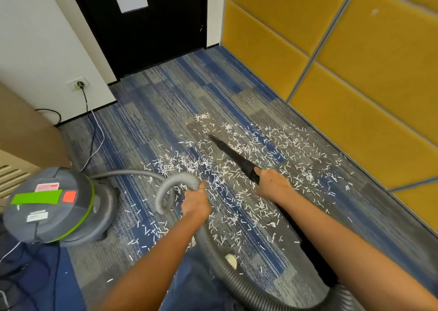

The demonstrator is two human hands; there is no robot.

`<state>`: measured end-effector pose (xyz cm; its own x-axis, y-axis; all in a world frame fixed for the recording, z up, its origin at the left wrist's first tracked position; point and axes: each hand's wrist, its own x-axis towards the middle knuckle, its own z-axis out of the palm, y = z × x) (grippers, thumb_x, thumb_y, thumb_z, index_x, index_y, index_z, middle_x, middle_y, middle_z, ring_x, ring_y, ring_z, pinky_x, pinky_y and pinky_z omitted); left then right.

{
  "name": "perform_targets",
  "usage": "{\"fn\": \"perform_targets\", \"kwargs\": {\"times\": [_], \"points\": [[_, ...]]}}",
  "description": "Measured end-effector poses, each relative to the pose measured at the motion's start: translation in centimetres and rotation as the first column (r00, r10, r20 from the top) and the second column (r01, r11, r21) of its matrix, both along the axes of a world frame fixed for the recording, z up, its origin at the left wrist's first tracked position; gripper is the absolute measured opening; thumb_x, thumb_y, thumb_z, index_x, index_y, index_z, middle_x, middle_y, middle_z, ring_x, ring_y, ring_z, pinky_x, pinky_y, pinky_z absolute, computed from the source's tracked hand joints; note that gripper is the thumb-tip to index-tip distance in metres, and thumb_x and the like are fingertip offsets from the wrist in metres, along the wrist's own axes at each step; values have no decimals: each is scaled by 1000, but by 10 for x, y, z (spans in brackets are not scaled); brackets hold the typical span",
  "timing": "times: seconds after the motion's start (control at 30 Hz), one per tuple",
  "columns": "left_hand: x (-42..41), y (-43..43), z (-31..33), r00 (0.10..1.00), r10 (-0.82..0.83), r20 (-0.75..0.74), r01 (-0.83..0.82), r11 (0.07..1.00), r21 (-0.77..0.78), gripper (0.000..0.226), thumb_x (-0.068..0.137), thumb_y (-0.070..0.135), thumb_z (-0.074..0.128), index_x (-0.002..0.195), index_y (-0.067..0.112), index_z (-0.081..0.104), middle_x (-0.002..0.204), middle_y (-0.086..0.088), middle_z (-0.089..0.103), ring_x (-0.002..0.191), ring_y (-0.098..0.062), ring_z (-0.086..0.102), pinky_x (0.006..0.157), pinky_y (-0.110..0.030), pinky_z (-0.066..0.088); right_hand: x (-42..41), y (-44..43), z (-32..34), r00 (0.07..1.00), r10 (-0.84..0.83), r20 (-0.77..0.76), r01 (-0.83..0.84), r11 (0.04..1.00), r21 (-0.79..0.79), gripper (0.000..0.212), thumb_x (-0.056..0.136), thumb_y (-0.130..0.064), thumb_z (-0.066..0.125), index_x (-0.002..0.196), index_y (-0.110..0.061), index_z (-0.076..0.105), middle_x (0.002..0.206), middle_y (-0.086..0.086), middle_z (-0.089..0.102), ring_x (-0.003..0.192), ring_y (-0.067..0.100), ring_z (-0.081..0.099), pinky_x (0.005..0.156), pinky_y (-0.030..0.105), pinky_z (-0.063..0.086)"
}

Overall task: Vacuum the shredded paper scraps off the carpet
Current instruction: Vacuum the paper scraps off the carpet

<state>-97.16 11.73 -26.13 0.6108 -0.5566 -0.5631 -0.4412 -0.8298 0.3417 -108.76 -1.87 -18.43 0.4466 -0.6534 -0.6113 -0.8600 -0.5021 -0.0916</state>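
White shredded paper scraps (267,149) lie scattered across the blue and grey striped carpet (166,102). My right hand (272,184) grips the black vacuum wand, whose crevice nozzle (227,148) points up-left with its tip down among the scraps. My left hand (195,203) grips the grey ribbed hose (166,187), which loops to the round grey and green vacuum canister (54,206) at the left. The hose also curves under my arms toward the bottom right.
A black door (147,38) stands at the far end, yellow padded wall panels (355,73) run along the right. A black power cord (90,130) leads from a wall socket (80,83) down to the canister. A brown cabinet (23,130) sits at the left.
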Motion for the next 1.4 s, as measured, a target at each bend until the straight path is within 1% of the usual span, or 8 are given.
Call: {"fn": "perform_targets", "kwargs": {"times": [0.1, 0.33, 0.5, 0.63, 0.77, 0.93, 1.07, 1.4], "points": [[-10, 5, -1, 1000, 15, -1, -15, 1000, -10, 86, 89, -9, 44, 151, 35, 5, 137, -30, 34, 75, -22, 55, 66, -30, 58, -15, 4, 1, 1000, 9, 4, -9, 1000, -15, 51, 92, -11, 51, 141, -15, 37, 93, 4, 54, 76, 20, 57, 66, 25, 50], [-17, 14, -1, 998, 54, -10, -54, 998, -22, 84, 85, -10, 49, 149, 33, 16, 119, -23, 47, 76, -24, 56, 67, -34, 58, -11, 26, 1, 997, 81, 2, -81, 997, 1, 59, 88, -7, 52, 143, -19, 35, 105, 5, 58, 88, 21, 61, 75, 31, 54], [-1, 23, -6, 998, 59, -22, -60, 998, -33, 88, 83, -5, 57, 148, 33, 13, 106, -16, 53, 76, -24, 62, 61, -34, 58, 12, 52, -1, 988, 156, 16, -156, 988, -3, 56, 89, -6, 54, 141, -17, 36, 85, 1, 49, 73, 16, 55, 66, 26, 52], [21, 37, -2, 999, 48, -2, -48, 999, -17, 87, 85, -6, 53, 149, 35, 11, 112, -16, 58, 80, -21, 62, 37, -23, 40, 41, 67, 0, 981, 190, 43, -189, 982, -8, 49, 90, -7, 54, 137, -14, 39, 83, 1, 48, 75, 18, 55, 69, 26, 52], [48, 50, -3, 998, 63, -2, -63, 998, -27, 91, 83, -6, 56, 149, 38, 11, 117, -20, 56, 81, -24, 64, 49, -25, 50, 71, 74, -1, 983, 173, 57, -174, 985, 14, 51, 89, -6, 56, 137, -14, 39, 94, 3, 53, 75, 17, 57, 70, 26, 54], [79, 60, -1, 997, 74, 2, -74, 996, -48, 87, 84, -4, 55, 149, 36, 13, 126, -22, 50, 74, -20, 61, 41, -20, 46, 91, 64, 4, 993, 95, 74, -100, 993, 62, 58, 87, -8, 57, 141, -19, 39, 98, 1, 56, 66, 11, 53, 52, 19, 44], [92, 59, 2, 998, 69, 14, -68, 997, -43, 90, 82, -10, 51, 150, 35, 12, 132, -24, 46, 67, -15, 57, 38, -19, 43, 99, 55, 8, 997, 57, 59, -61, 996, 64, 53, 87, -7, 56, 136, -18, 42, 90, -1, 54, 69, 13, 56, 67, 23, 53], [122, 70, 0, 996, 78, 42, -76, 996, -50, 86, 84, -8, 52, 149, 34, 16, 126, -19, 48, 73, -19, 61, 46, -23, 52, 135, 58, 15, 997, 57, 47, -55, 998, -42, 55, 87, -5, 55, 139, -16, 40, 88, 1, 53, 75, 17, 57, 68, 25, 53]]}}
